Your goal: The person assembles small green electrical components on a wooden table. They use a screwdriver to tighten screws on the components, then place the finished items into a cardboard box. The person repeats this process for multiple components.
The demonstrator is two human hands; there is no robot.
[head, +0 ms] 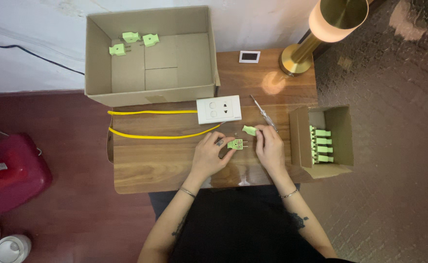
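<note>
Between both grips lies the green plug [237, 144] (left hand [212, 156] pinching).

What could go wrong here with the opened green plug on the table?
A tiny dark part, likely a screw, lies loose on the wood table beside the open plug half in the left hand; it could roll off. The right hand holds the cover half near the screwdriver, which might get knocked.
</note>
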